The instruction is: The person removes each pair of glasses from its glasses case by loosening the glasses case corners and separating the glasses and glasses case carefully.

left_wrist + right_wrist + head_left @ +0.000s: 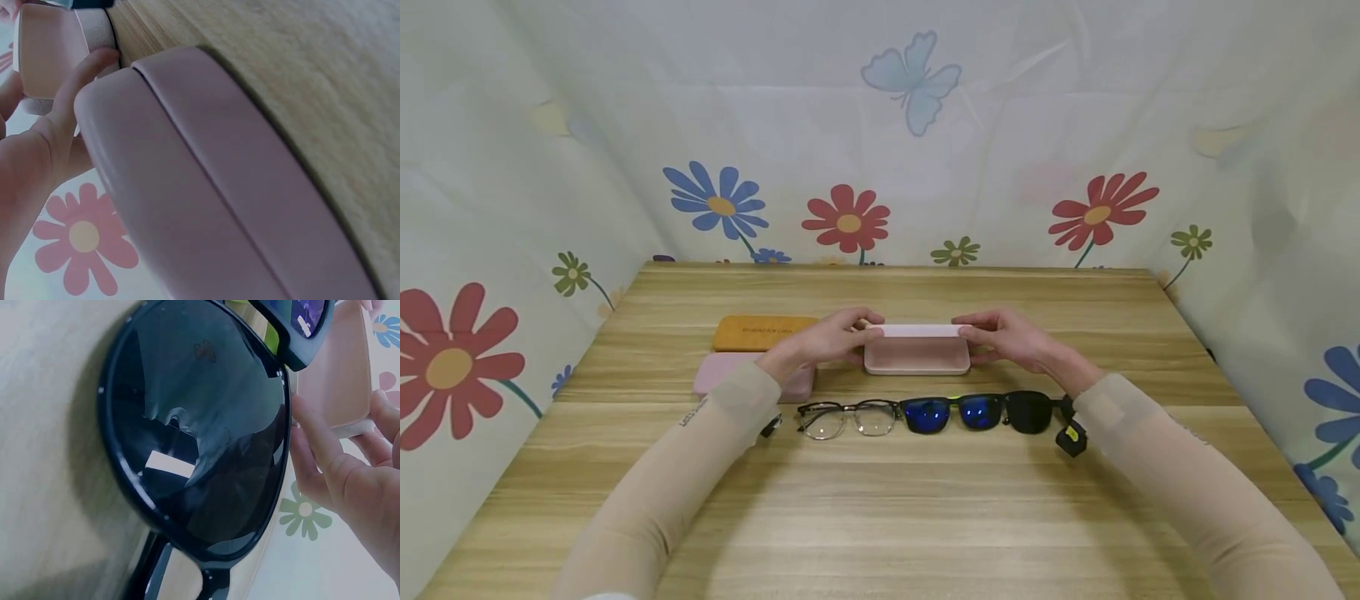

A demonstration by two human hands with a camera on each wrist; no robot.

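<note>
A white and pale pink glasses case [917, 356] stands with its lid raised near the middle of the table, its bare pink inside facing me. My left hand [835, 335] grips its left end, thumb at the front of the lid edge and fingers behind. The right end is held likewise by my right hand [1011, 337]. In the left wrist view the open case [53, 53] lies past a closed lilac case [169, 187]. Dark sunglasses [200, 425] fill much of the right wrist view, with the right hand [356, 481] at the case beyond them.
Left of the open case lie an orange case [760, 332] and the lilac case [722, 371], partly behind my left forearm. A row in front holds clear glasses [874, 418], blue-lensed sunglasses [927, 415] and black sunglasses [1028, 412]. A flowered curtain [1000, 150] encloses the table.
</note>
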